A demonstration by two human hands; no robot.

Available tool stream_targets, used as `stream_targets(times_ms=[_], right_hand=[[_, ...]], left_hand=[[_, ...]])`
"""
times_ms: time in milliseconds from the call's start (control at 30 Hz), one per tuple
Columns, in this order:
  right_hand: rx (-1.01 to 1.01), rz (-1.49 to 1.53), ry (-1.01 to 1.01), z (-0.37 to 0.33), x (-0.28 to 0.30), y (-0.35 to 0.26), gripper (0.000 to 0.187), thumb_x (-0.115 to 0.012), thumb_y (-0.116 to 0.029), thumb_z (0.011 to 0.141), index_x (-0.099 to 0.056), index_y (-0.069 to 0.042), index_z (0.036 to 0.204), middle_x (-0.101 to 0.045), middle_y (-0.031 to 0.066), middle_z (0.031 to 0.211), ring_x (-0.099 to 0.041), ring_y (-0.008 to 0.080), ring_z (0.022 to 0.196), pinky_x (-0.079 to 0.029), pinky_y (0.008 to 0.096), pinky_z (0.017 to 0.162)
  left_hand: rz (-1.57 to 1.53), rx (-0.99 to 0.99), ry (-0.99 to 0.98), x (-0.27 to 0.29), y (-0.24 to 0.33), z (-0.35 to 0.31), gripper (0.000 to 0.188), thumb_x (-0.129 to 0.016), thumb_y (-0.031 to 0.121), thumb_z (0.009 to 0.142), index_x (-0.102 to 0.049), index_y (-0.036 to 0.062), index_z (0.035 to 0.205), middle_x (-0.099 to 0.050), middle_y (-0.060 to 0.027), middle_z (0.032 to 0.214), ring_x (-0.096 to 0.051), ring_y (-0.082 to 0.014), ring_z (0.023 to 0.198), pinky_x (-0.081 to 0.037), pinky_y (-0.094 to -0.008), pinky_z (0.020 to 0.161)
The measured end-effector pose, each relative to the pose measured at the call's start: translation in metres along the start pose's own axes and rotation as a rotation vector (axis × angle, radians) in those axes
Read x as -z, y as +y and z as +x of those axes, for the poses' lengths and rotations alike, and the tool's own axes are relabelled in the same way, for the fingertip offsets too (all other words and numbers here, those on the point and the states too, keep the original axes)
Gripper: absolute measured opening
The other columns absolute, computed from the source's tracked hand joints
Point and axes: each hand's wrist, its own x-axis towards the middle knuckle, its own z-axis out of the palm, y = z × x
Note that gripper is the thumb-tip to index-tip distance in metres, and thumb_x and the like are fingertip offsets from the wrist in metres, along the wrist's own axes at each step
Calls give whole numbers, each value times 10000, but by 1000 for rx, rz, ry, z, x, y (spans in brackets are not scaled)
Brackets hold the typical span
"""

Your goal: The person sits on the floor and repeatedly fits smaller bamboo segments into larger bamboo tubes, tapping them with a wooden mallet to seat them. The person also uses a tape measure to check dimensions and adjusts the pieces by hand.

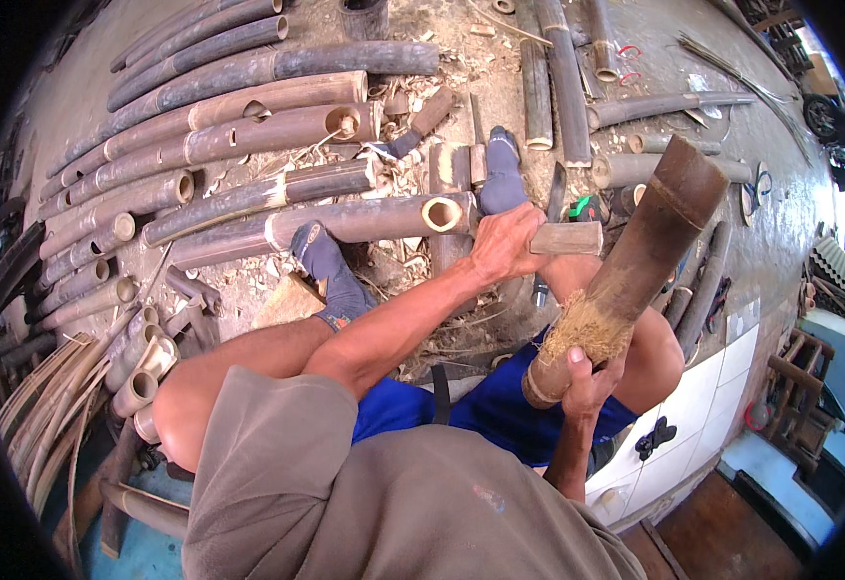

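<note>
Biggest thing first: the concrete floor (pixel 722 87) is pretty much covered on the left and far side by a spread of long dark bamboo poles (pixel 248 126), laid roughly side by side, with open cut ends seen on several of them. Shavings and offcuts are scattered between them. A bundle of thin split strips (pixel 45 416) is piled at the near left.

Next down, a thick bamboo section (pixel 649 242) is held tilted in the middle right, its far end raised up and to the right, its near end down over the lap in blue shorts (pixel 500 406). A frayed, fibrous patch is seen on it just above the near end.

That near end is gripped by the right hand (pixel 587 382), fingers wrapped shut around it from below, thumb up on the stem.

The left hand (pixel 504 242) is closed around a pale wooden block or handle (pixel 567 238), held just left of the bamboo section, near it but what's at its tip can't be made out.

Two feet in dark blue socks (pixel 330 271) are planted among the poles on the far side of the knees.
</note>
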Motion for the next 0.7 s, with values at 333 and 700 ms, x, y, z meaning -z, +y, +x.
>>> stream_targets(times_ms=[333, 700], right_hand=[[-44, -26, 15, -8, 0, -3, 851, -738, -171, 852, -336, 66, 1564, -545, 189, 1421, -552, 292, 1308, -424, 413, 1124], [-24, -189, 126, -8, -20, 24, 770, -684, -81, 889, -340, 49, 1565, -619, 180, 1343, -603, 293, 1246, -440, 421, 1115]], left_hand=[[28, 48, 13, 10, -17, 5, 375, -843, 290, 732, -624, 86, 958, -652, -114, 922, -686, -382, 837, -554, -476, 696], [-39, -73, 55, 7, -35, 2, 390, -855, 313, 718, -606, 101, 930, -599, -110, 870, -668, -365, 797, -540, -473, 651]])
